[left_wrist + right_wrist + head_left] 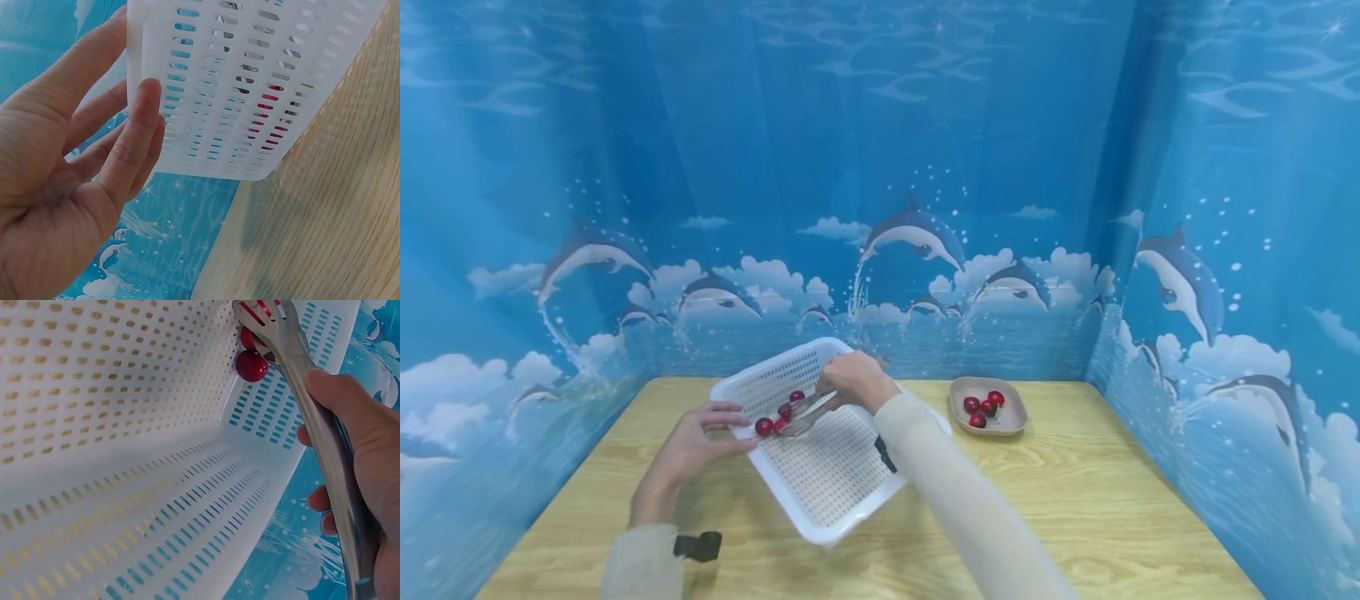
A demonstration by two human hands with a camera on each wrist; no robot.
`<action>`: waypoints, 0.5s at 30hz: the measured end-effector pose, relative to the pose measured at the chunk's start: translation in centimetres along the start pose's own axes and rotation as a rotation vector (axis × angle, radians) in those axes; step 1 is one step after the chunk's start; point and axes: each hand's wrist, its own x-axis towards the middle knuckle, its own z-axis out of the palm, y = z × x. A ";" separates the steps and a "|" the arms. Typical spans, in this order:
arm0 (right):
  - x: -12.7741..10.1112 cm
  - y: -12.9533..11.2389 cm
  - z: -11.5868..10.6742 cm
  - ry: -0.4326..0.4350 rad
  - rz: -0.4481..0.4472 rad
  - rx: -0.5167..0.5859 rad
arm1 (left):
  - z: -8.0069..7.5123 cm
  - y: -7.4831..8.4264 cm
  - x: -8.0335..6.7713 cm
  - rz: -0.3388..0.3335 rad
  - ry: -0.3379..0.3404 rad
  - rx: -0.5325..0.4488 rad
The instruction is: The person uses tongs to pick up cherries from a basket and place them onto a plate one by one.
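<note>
A white perforated basket [835,475] lies askew on the wooden table [1075,500]. Several red cherries [765,427] lie in its left corner. My left hand [703,433] rests with straight fingers [134,137] against the outside of the basket wall [250,75] at that corner. My right hand [853,381] grips metal tongs [805,412] and reaches into the basket. In the right wrist view the tongs' tips [262,322] close around one cherry, with another cherry [252,365] just below them. Whether a cherry is lifted I cannot tell.
A small beige dish [1011,421] with several cherries stands to the right of the basket. Blue dolphin-print curtains [925,233] wall in the table at the back and on both sides. Bare wood lies in front and at the right.
</note>
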 end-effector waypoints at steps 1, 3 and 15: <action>0.0 -0.1 0.1 -0.001 0.002 0.009 | 0.0 0.0 0.0 -0.003 0.001 0.000; 0.1 -0.2 0.2 -0.005 0.009 0.030 | 0.0 0.0 0.0 -0.006 0.001 0.000; 0.4 -1.0 0.8 -0.011 0.022 0.088 | 0.0 0.1 -0.1 -0.026 -0.004 0.004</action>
